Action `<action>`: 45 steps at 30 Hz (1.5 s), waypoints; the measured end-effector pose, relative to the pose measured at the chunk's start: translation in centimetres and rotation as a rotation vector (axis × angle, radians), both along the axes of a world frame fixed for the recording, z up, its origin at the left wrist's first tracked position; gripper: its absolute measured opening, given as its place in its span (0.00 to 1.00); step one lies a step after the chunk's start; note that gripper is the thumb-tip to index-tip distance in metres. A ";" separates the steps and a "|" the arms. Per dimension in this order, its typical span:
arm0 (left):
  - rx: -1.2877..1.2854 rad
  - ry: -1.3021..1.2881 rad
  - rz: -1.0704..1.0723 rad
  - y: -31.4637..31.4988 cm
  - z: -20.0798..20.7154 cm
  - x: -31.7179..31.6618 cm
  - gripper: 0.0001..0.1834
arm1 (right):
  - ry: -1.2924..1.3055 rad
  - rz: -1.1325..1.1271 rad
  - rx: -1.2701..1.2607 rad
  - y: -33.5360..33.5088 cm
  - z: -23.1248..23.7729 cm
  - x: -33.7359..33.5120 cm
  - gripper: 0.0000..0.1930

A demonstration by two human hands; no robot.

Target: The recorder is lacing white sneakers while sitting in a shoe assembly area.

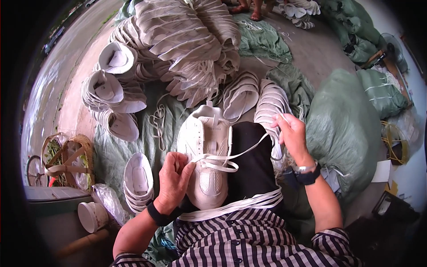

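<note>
The left hand (pixel 173 176) pinches the lace (pixel 249 149) over the left edge of the shoe (pixel 209 183). The right hand (pixel 291 135) grips it near stacked uppers (pixel 269 100), with open air between both hands.

The left hand (pixel 174 179) pinches a white lace (pixel 249 149) at the lower eyelets of a pale shoe (pixel 209 144), which rests toe toward the wearer on black trousers (pixel 251 171); the right hand (pixel 291 137), raised to the right, grips the same lace between thumb and fingers, its length running between both hands, while a loop droops over the shoe's throat; a bundle of white laces (pixel 231 211) lies across the lap; beyond the shoe, pale uppers (pixel 178 38) are heaped on green sheeting (pixel 106 155); a bulging green sack (pixel 342 133) stands at right; a white bucket (pixel 92 217) and wicker basket (pixel 84 153) sit at left.
</note>
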State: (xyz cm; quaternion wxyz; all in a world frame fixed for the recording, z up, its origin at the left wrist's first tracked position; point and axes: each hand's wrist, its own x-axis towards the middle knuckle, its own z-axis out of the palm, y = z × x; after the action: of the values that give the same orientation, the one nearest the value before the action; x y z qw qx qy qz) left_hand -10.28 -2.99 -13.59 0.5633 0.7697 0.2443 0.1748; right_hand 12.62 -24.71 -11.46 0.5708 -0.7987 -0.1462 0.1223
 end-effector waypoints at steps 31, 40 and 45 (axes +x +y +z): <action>0.955 0.018 -0.006 10.3 6.8 0.7 0.07 | 0.064 0.641 0.018 3.9 1.2 -7.8 0.08; 0.792 0.145 -0.006 10.6 3.9 -1.4 0.08 | -0.084 0.599 0.149 0.2 0.4 -5.2 0.09; 0.538 0.242 -0.170 9.1 1.2 -1.4 0.06 | 0.549 0.352 -0.110 -5.1 -1.2 -1.9 0.13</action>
State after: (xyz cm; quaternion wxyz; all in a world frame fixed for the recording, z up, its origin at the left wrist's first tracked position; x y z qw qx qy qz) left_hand -11.70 6.09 -12.40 0.3188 0.9241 0.1893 0.0927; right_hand 10.74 -29.79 -12.67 0.5150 -0.7279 -0.1157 0.4376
